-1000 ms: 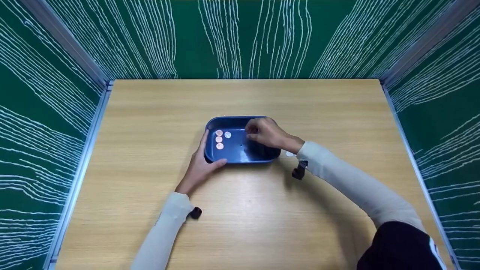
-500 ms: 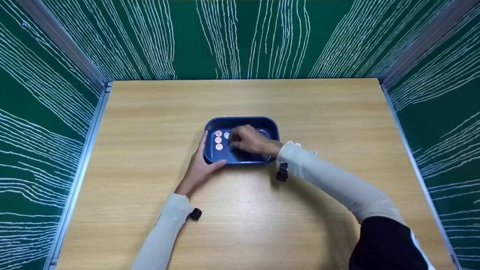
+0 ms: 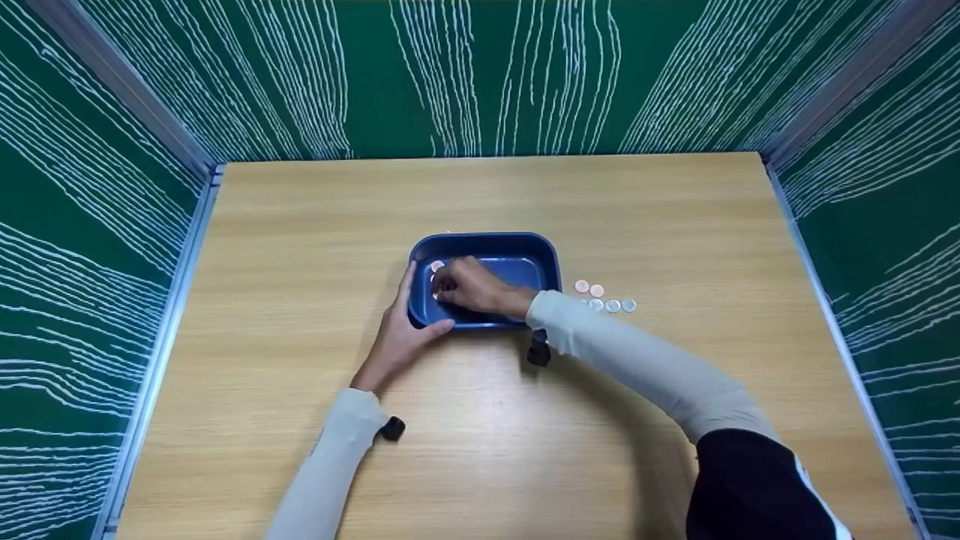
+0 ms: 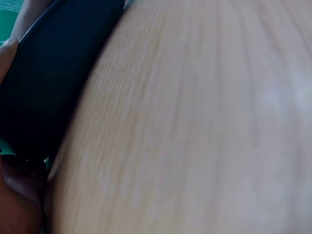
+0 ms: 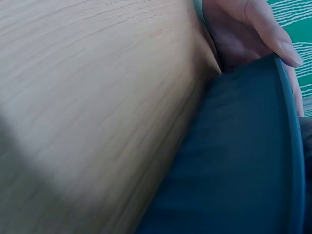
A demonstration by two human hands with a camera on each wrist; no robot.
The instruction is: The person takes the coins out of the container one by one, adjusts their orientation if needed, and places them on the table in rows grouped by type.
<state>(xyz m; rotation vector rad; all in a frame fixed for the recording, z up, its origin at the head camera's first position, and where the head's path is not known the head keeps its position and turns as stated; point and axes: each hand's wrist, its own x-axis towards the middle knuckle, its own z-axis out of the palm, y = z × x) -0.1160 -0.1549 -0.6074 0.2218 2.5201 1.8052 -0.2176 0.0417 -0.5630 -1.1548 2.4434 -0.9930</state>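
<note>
My left hand [image 3: 397, 330] grips the left end of a dark blue rectangular tray [image 3: 487, 325], fingers along its side and thumb on the front rim. In the right wrist view that thumb [image 5: 278, 39] hooks over the tray's rim. My right hand [image 3: 469, 285] is inside the tray, fingers curled and tips down at the left part, over a column of coins. One copper-coloured coin [image 3: 437, 265] shows behind the fingers; the others are mostly covered. Whether a coin sits between the right fingertips is hidden.
On the wooden table [image 3: 480, 435], right of the tray, lie two copper-coloured coins [image 3: 596, 290] and a row of several silver coins [image 3: 628, 305], partly behind the right sleeve [image 3: 585, 322]. Green panels [image 3: 495, 82] with white lines enclose three sides.
My right hand has moved left across the tray, from its right half to the coins at the left, uncovering the coins on the table. The left hand and tray stay nearly still.
</note>
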